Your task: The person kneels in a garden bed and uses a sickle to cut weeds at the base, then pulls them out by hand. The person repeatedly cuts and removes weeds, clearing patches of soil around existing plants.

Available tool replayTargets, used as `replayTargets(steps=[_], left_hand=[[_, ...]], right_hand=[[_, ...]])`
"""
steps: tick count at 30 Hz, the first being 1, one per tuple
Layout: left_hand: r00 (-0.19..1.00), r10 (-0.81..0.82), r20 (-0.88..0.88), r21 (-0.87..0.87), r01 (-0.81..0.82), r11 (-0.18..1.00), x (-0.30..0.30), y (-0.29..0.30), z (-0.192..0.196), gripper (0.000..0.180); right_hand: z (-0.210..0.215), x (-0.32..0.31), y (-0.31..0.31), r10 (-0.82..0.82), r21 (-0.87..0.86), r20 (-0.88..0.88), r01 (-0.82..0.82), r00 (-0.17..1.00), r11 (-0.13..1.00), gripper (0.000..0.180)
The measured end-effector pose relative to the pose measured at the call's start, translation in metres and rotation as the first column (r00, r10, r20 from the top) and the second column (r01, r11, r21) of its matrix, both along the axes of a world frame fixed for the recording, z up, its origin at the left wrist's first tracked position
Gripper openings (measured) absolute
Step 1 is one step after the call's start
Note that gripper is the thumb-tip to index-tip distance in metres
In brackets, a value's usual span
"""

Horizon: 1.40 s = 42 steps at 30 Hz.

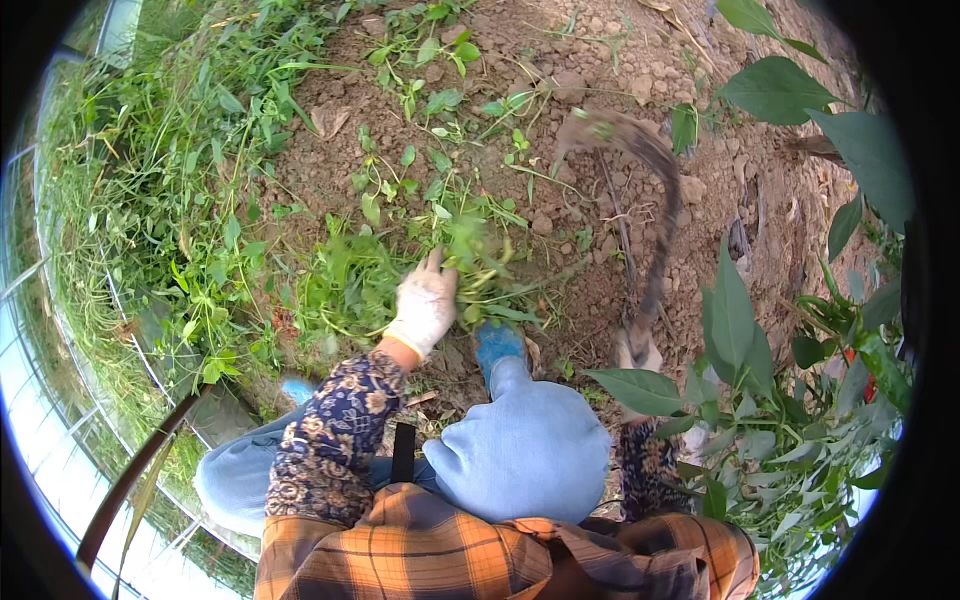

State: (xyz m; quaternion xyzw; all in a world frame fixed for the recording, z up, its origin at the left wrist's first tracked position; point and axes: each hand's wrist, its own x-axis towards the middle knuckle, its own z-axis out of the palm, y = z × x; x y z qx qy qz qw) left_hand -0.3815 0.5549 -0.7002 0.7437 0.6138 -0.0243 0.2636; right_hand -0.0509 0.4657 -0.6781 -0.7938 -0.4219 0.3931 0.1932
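Left hand point(425, 305) grips weeds point(470, 255); right hand point(637, 352) holds hoe point(655, 200).

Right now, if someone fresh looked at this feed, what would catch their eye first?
Probably the gloved left hand at centre, closed on a tuft of green weeds on the bare brown soil. Next, the long curved hoe to the right, blurred, its handle running down to the gloved right hand beside broad-leaved plants. The bent knee in blue trousers fills the lower middle.
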Motion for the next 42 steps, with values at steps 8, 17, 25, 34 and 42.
replayTargets(steps=[8,17,25,34,42], left_hand=[[0.846,0.518,-0.127,-0.096,-0.530,0.843,0.030,0.053,-0.035,0.067],[0.998,-0.051,0.047,-0.151,0.058,0.987,-0.026,-0.019,-0.025,0.017],[0.968,0.252,0.009,0.148,-0.251,0.957,0.004,-0.028,-0.014,0.043],[0.884,0.409,-0.227,-0.190,-0.453,0.871,-0.007,0.008,-0.049,0.034],[0.921,0.386,-0.046,-0.092,-0.389,0.917,-0.037,-0.089,-0.045,0.025]], right_hand=[[-0.013,-0.055,0.088,0.225,0.157,-0.053,-0.214,0.973,0.964,0.027],[-0.009,0.047,-0.036,0.771,-0.146,0.549,-0.871,0.323,0.469,0.028],[0.014,-0.031,0.044,0.148,-0.171,-0.230,-0.190,0.962,0.967,0.016],[-0.011,-0.059,0.036,0.398,-0.108,-0.067,-0.403,0.915,0.909,0.022],[0.020,-0.036,0.029,0.088,-0.388,-0.271,-0.192,0.959,0.901,0.023]])
